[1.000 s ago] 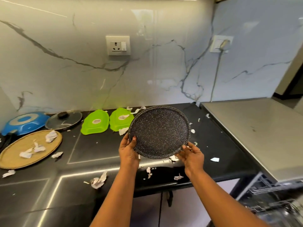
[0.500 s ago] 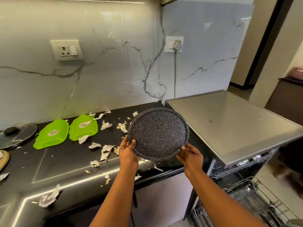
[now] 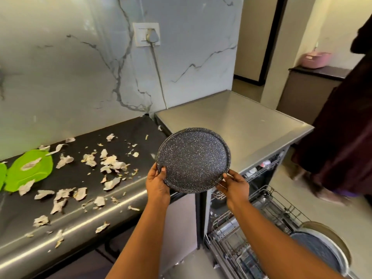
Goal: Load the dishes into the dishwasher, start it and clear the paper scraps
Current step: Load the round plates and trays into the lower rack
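I hold a round dark speckled plate (image 3: 193,159) tilted up in front of me, above the corner where the black counter (image 3: 60,216) meets the dishwasher (image 3: 231,121). My left hand (image 3: 157,185) grips its lower left rim, thumb on the face. My right hand (image 3: 233,184) grips the lower right rim. The dishwasher stands open, its lower wire rack (image 3: 261,228) pulled out at the bottom right with a round dish (image 3: 322,250) in it. Several torn paper scraps (image 3: 108,164) lie scattered over the counter.
Green plastic lids (image 3: 28,170) lie at the counter's left edge of view. A plugged-in wall socket (image 3: 147,35) sits on the marble wall. A person in dark clothing (image 3: 342,137) stands at the right beside the dishwasher.
My view has swung right with the plate held in both hands. The pan, glass lid and woven tray have left the frame; the dishwasher racks and a person have come into view.
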